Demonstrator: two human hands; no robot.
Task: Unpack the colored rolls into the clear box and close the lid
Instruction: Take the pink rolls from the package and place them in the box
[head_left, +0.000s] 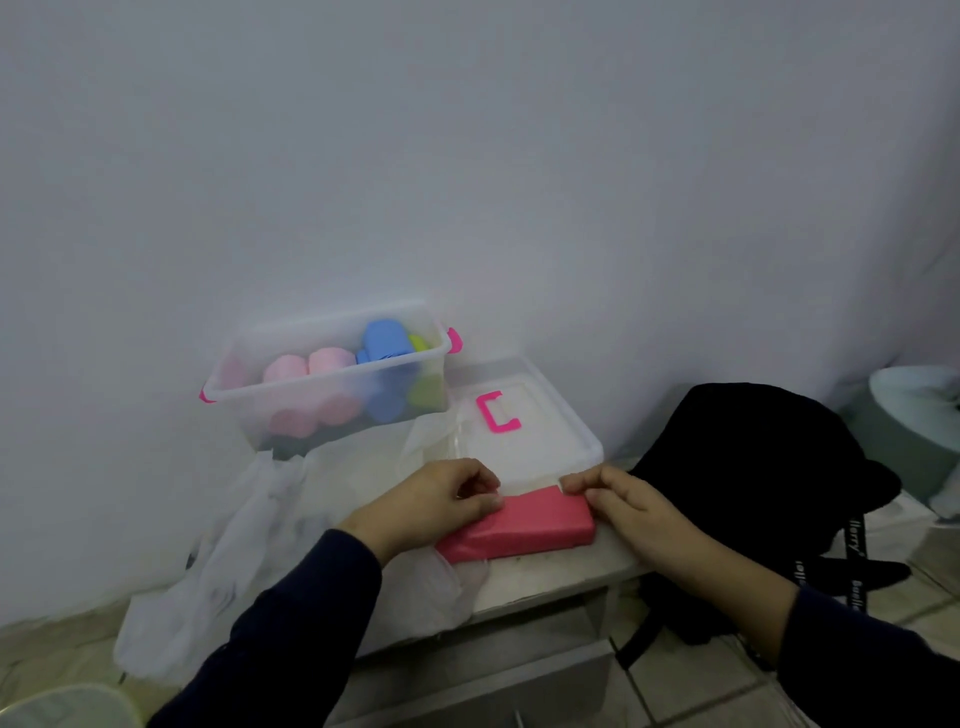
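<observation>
A clear box (332, 415) with pink latches stands open against the wall; pink, blue and green rolls (387, 343) lie inside it. Its clear lid (545, 431) with a pink handle lies flat to the right of the box. In front of the lid a flat pink pack (524, 527) lies on the low table. My left hand (441, 501) grips the pack's left end with curled fingers. My right hand (623, 501) pinches the pack's far right corner.
A crumpled white plastic bag (249, 545) hangs over the table's left front. A black backpack (753, 467) leans at the right. The table edge (545, 592) runs just below the pack, with tiled floor beneath.
</observation>
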